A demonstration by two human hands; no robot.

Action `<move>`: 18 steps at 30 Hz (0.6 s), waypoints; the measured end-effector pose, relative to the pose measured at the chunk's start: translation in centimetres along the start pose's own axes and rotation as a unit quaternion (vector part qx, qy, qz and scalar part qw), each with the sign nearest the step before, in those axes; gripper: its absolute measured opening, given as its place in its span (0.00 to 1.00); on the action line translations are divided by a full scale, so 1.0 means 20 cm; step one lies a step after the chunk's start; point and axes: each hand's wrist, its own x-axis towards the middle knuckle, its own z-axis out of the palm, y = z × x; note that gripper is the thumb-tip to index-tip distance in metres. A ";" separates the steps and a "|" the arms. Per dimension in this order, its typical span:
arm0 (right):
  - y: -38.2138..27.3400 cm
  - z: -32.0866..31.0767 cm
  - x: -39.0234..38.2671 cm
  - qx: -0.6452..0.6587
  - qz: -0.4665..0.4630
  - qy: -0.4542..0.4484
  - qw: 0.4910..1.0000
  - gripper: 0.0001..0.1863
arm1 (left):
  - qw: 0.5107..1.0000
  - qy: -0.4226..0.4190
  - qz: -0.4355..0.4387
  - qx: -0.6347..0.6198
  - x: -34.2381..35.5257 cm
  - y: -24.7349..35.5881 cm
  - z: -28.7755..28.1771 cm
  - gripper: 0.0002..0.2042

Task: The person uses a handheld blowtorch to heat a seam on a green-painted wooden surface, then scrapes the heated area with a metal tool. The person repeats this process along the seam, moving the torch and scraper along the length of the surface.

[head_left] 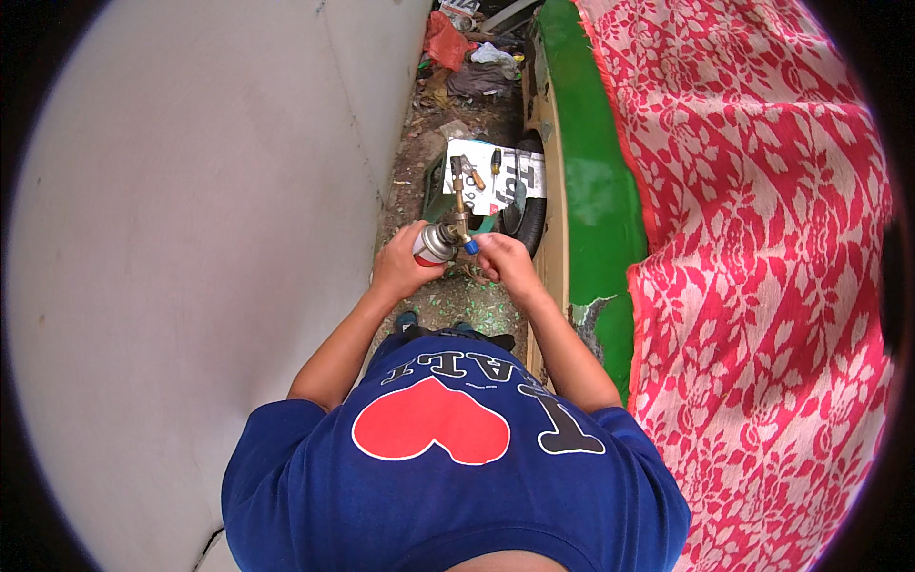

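Plainly, torch: a gas canister [434,244] with a brass torch head [458,195] sat between both hands, long axis pointing away from the person.
Left hand [400,267]: clamped around the canister body.
Right hand [505,262]: fingers pinched on the blue knob [471,247].
Sheet: white printed paper [496,176] lay beyond on the ground, carrying small tools.

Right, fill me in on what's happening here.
A person in a blue shirt stands in a narrow gap between a pale wall and a green-edged ledge draped with a red patterned cloth. The left hand grips a small gas canister with a brass torch head; the right hand pinches its blue knob.
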 end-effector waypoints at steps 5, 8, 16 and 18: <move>-0.08 -0.04 0.06 0.187 0.007 0.002 0.982 0.13 | 0.994 -0.071 -0.010 -0.084 0.00 -0.07 -0.07 0.38; -0.11 -0.01 0.17 0.114 0.011 0.050 0.992 0.12 | 0.992 -0.082 0.023 -0.089 -0.02 -0.14 -0.09 0.39; -0.20 0.09 0.45 0.093 0.062 0.022 0.993 0.24 | 0.978 -0.101 0.020 -0.182 -0.07 -0.20 -0.10 0.39; -0.21 0.12 0.48 0.101 0.063 0.018 0.993 0.23 | 0.979 -0.096 0.018 -0.180 -0.07 -0.20 -0.10 0.38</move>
